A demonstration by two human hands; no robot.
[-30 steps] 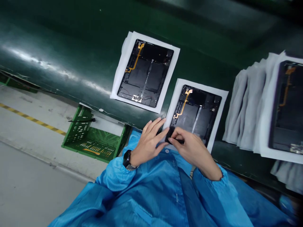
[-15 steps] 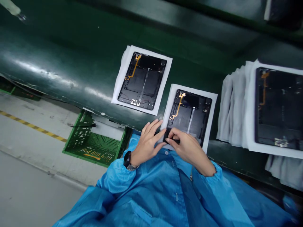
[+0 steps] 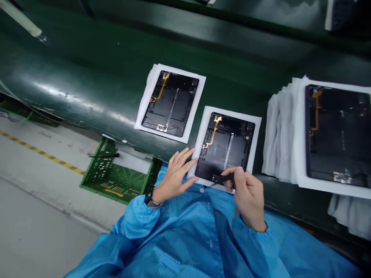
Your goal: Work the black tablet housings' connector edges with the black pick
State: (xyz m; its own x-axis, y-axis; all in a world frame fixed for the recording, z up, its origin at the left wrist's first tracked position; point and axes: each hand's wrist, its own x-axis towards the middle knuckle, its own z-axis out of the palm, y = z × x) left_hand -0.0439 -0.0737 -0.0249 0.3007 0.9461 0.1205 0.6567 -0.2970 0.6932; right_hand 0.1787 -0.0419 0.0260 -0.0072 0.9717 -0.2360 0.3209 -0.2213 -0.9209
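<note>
An opened tablet housing (image 3: 216, 154) lies on a white foam sheet (image 3: 254, 143) at the bench's front edge. Inside it are an orange flex cable (image 3: 213, 137), a pale strip down the middle and a small circuit board (image 3: 216, 178) at the near edge. My left hand (image 3: 175, 177) rests flat with fingers spread, its fingertips at the housing's left side. In my right hand (image 3: 249, 195) is a slim black pointed tool, tweezers by its look (image 3: 224, 178), held over the near edge beside the small board. My fingers hide its rear part.
A second opened tablet housing (image 3: 171, 104) on foam lies further back, to the left. At the right, another housing (image 3: 337, 135) tops a stack of white foam sheets (image 3: 279, 135). A green crate (image 3: 116, 187) stands below the bench's edge at left.
My right hand has moved right, off the housing's near left corner, and turned, showing the black tool. My left hand stays beside the housing. The whole view has shifted slightly.
</note>
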